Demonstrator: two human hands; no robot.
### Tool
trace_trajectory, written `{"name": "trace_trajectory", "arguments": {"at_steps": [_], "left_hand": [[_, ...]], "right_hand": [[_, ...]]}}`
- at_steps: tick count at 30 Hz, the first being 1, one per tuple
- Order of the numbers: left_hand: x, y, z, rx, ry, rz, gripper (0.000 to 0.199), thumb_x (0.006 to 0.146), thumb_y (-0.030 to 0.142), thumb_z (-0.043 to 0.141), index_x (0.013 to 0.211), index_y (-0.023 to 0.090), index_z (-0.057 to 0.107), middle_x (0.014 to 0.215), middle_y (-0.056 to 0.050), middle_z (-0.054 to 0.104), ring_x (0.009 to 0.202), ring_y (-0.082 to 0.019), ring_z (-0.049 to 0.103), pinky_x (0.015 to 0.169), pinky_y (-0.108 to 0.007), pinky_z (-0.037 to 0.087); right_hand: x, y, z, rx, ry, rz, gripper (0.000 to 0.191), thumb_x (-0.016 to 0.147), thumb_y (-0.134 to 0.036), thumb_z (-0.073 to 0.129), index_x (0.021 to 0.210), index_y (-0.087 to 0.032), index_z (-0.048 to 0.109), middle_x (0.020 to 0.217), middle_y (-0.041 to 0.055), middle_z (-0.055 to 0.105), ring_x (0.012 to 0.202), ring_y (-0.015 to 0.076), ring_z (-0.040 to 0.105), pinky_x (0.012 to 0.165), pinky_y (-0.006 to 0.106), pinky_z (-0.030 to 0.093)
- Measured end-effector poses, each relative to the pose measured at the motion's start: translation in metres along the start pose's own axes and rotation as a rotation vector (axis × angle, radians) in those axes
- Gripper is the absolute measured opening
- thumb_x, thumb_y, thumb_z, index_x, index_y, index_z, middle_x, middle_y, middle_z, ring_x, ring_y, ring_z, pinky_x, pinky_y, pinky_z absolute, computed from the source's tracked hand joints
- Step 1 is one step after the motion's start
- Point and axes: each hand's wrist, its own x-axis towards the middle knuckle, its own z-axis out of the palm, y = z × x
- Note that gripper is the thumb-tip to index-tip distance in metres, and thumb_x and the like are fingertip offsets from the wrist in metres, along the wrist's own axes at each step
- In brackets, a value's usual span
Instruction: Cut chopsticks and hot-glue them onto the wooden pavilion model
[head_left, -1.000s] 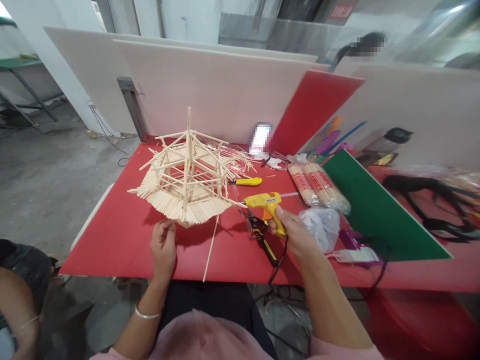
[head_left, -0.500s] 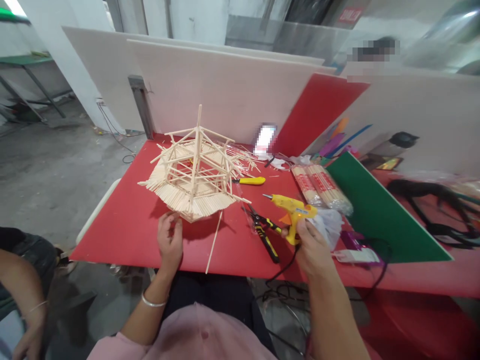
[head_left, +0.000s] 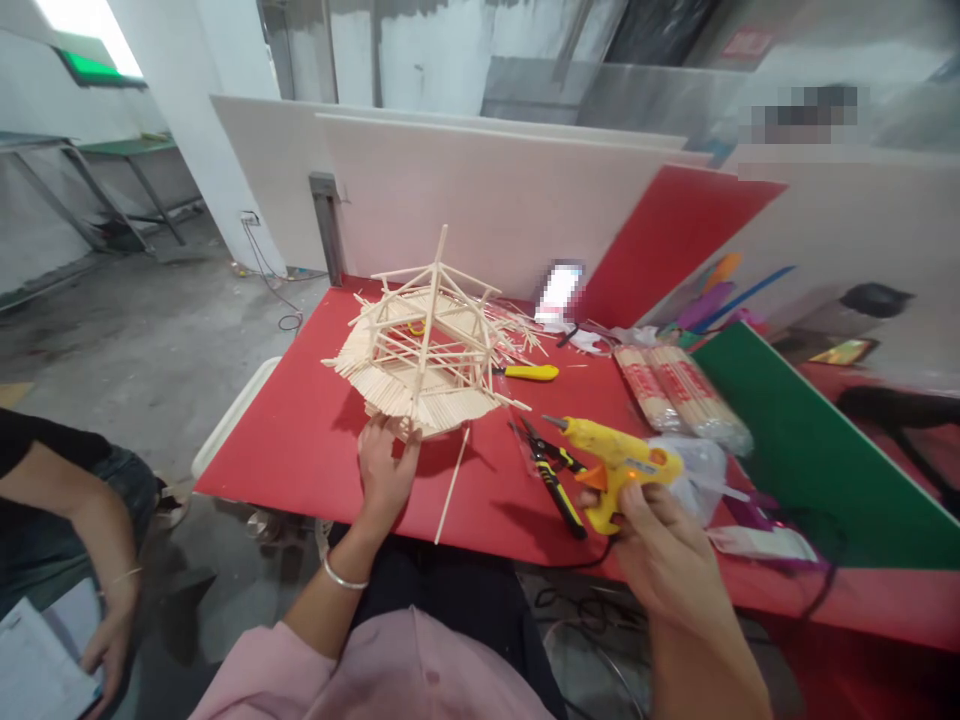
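The left hand point(head_left: 386, 465) is curling part-open at the near rim of the model point(head_left: 459, 406) — seemingly touching, though whether it is pinching anything I cannot tell. The model is sitting just beyond this nearer hand on the table point(head_left: 292, 430), its central post rising. To its right, the right hand point(head_left: 660, 530) is gripping the glue gun point(head_left: 626, 452), whose long nozzle-to-back axis is running sideways, nozzle aiming left toward the model.

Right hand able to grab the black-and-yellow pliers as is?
Probably not: the right hand is wrapped around the yellow glue gun. Otherwise the way looks free; the pliers lie close by on the red table, largely uncovered.
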Motion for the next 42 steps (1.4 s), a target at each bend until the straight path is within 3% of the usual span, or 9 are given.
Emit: {"name": "trace_trajectory", "arguments": {"at_steps": [6, 10, 13, 16, 20, 26, 31, 36, 42], "left_hand": [[0.012, 0.008, 0.005, 0.044, -0.005, 0.067, 0.021, 0.094, 0.028, 0.051, 0.085, 0.02, 0.069, 0.083, -0.007, 0.073, 0.089, -0.023, 0.067, 0.099, -0.046, 0.04], [0.008, 0.015, 0.009, -0.001, -0.032, 0.104, 0.016, 0.092, 0.027, 0.055, 0.087, 0.02, 0.069, 0.084, -0.006, 0.074, 0.091, -0.024, 0.067, 0.104, -0.048, 0.036], [0.005, 0.02, 0.004, -0.091, -0.018, 0.042, 0.013, 0.089, 0.026, 0.058, 0.091, 0.02, 0.07, 0.089, -0.007, 0.073, 0.096, -0.025, 0.065, 0.101, -0.047, 0.038], [0.006, 0.023, -0.006, -0.253, 0.029, -0.1, 0.011, 0.087, 0.025, 0.059, 0.088, 0.021, 0.069, 0.088, -0.007, 0.068, 0.092, -0.023, 0.063, 0.089, -0.039, 0.046], [0.012, 0.027, -0.016, -0.509, 0.033, -0.248, 0.009, 0.084, 0.022, 0.058, 0.083, 0.019, 0.067, 0.082, -0.004, 0.061, 0.078, -0.016, 0.061, 0.074, -0.029, 0.05], [0.008, 0.026, -0.019, -0.558, 0.049, -0.302, 0.011, 0.083, 0.021, 0.059, 0.087, 0.018, 0.069, 0.088, -0.005, 0.064, 0.084, -0.017, 0.063, 0.078, -0.03, 0.051], [0.004, 0.023, -0.02, -0.548, 0.052, -0.301, 0.014, 0.084, 0.021, 0.059, 0.092, 0.018, 0.07, 0.089, -0.006, 0.064, 0.085, -0.017, 0.063, 0.078, -0.03, 0.052], [0.003, 0.021, -0.017, -0.58, 0.035, -0.329, 0.013, 0.085, 0.024, 0.059, 0.09, 0.018, 0.069, 0.092, -0.006, 0.063, 0.09, -0.018, 0.063, 0.081, -0.032, 0.052], [0.0, 0.012, -0.015, -0.605, 0.058, -0.357, 0.014, 0.086, 0.028, 0.06, 0.091, 0.019, 0.069, 0.097, -0.007, 0.062, 0.097, -0.019, 0.062, 0.087, -0.033, 0.051]], "right_hand": [[-0.027, -0.008, 0.039, -0.346, -0.016, -0.229, 0.042, 0.082, -0.059, 0.064, 0.094, -0.018, 0.064, 0.072, 0.0058, 0.07, 0.065, 0.018, 0.066, 0.06, 0.029, 0.054], [-0.035, -0.006, 0.057, -0.529, -0.052, -0.338, 0.038, 0.089, -0.055, 0.056, 0.091, -0.018, 0.065, 0.075, 0.0059, 0.07, 0.067, 0.0184, 0.066, 0.064, 0.031, 0.055], [-0.042, 0.003, 0.056, -0.676, -0.1, -0.435, 0.031, 0.089, -0.048, 0.057, 0.086, -0.019, 0.067, 0.077, 0.0059, 0.07, 0.07, 0.0196, 0.066, 0.067, 0.031, 0.054], [-0.048, 0.014, 0.054, -0.778, -0.122, -0.529, 0.022, 0.089, -0.04, 0.06, 0.097, -0.021, 0.068, 0.088, 0.0064, 0.071, 0.079, 0.0211, 0.066, 0.073, 0.033, 0.054], [-0.05, 0.025, 0.067, -0.809, -0.134, -0.686, 0.027, 0.089, -0.031, 0.061, 0.115, -0.024, 0.064, 0.103, 0.0075, 0.069, 0.094, 0.022, 0.065, 0.081, 0.035, 0.055], [-0.047, 0.025, 0.089, -0.88, -0.143, -0.861, 0.031, 0.088, -0.026, 0.063, 0.119, -0.026, 0.064, 0.101, 0.0066, 0.068, 0.091, 0.0195, 0.066, 0.079, 0.032, 0.057], [-0.046, 0.032, 0.086, -0.889, -0.038, -0.909, 0.034, 0.088, -0.023, 0.062, 0.122, -0.025, 0.064, 0.104, 0.0081, 0.069, 0.096, 0.0216, 0.066, 0.085, 0.037, 0.057], [-0.049, 0.041, 0.091, -0.893, -0.137, -0.911, 0.038, 0.088, -0.018, 0.059, 0.125, -0.025, 0.063, 0.105, 0.0097, 0.069, 0.094, 0.0211, 0.068, 0.081, 0.035, 0.059], [-0.054, 0.043, 0.1, -0.792, -0.136, -0.946, 0.045, 0.088, -0.018, 0.061, 0.131, -0.027, 0.06, 0.107, 0.0094, 0.069, 0.096, 0.0212, 0.068, 0.083, 0.035, 0.058]]}}
